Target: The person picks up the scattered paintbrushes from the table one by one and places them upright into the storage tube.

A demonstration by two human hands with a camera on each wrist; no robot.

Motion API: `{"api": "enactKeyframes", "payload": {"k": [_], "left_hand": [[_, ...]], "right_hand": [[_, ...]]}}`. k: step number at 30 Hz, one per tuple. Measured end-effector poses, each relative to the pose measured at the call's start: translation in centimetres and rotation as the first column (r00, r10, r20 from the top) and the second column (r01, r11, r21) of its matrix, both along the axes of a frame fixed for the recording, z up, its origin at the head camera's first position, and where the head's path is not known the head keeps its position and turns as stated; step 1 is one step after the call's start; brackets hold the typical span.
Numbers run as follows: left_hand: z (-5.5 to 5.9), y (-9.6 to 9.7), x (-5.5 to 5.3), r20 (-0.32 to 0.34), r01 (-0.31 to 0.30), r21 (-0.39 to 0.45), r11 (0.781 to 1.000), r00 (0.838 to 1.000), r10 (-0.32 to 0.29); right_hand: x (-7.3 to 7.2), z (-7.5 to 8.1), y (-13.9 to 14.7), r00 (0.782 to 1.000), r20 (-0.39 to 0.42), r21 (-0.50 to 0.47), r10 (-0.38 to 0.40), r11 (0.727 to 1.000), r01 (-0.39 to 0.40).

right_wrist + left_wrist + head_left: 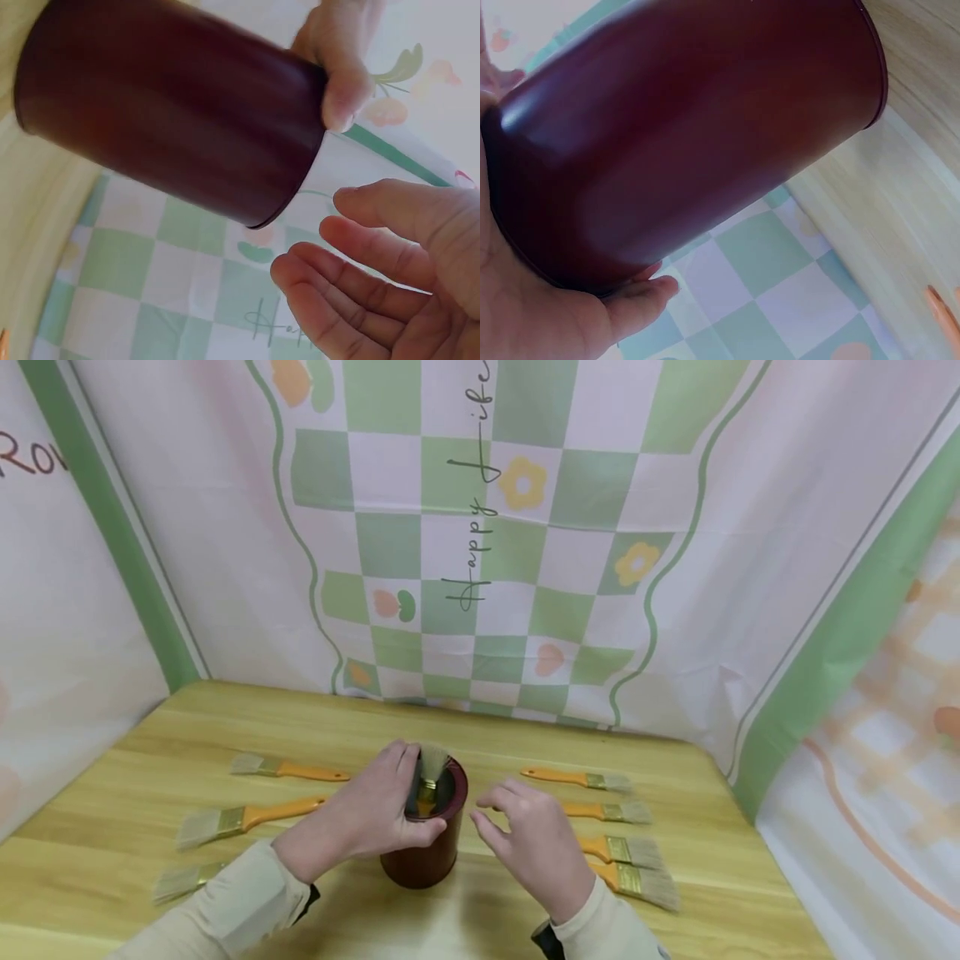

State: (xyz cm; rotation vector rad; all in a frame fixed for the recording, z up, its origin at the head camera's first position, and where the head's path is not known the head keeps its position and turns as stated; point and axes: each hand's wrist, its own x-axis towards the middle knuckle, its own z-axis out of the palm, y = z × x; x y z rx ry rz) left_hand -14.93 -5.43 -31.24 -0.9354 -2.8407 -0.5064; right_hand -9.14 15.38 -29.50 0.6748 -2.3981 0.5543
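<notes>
A dark red cylindrical cup (422,864) stands on the wooden table, held at its rim by my left hand (378,810). The thumb (641,306) lies along the outside near the rim in the left wrist view. Inside the cup is a paintbrush (432,766) with its pale bristles upward; its lower part is hidden by the wall. Just right of the cup, my right hand (534,839) hovers with loosely bent fingers and nothing in them. The right wrist view shows a gap between its fingertips (289,270) and the cup (165,112).
Several orange-handled paintbrushes lie on the table (352,727). On the left are an upper brush (300,770), a middle one (225,823) and a lower one (183,882), partly behind my forearm. Others, including a brush (577,778), lie at the right. Printed cloth (450,552) hangs behind.
</notes>
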Motion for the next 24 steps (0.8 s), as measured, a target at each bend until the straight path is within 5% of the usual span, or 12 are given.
{"api": "enactKeyframes", "payload": {"k": [5,12,24], "left_hand": [[0.1,0.1,-0.1,0.031,-0.005,0.014,1.0,1.0,0.005],[0.0,0.0,-0.1,0.046,-0.01,0.022,1.0,0.999,0.009],[0.0,0.1,-0.1,0.049,-0.015,0.026,1.0,0.999,0.014]], "right_hand": [[0.0,-0.4,0.4,0.998,0.046,0.013,-0.032,0.999,0.031],[0.6,-0.8,0.9,0.971,0.235,-0.055,0.033,0.998,-0.021],[0.6,-3.0,2.1,0.945,0.326,-0.008,-0.037,0.999,0.041]]}}
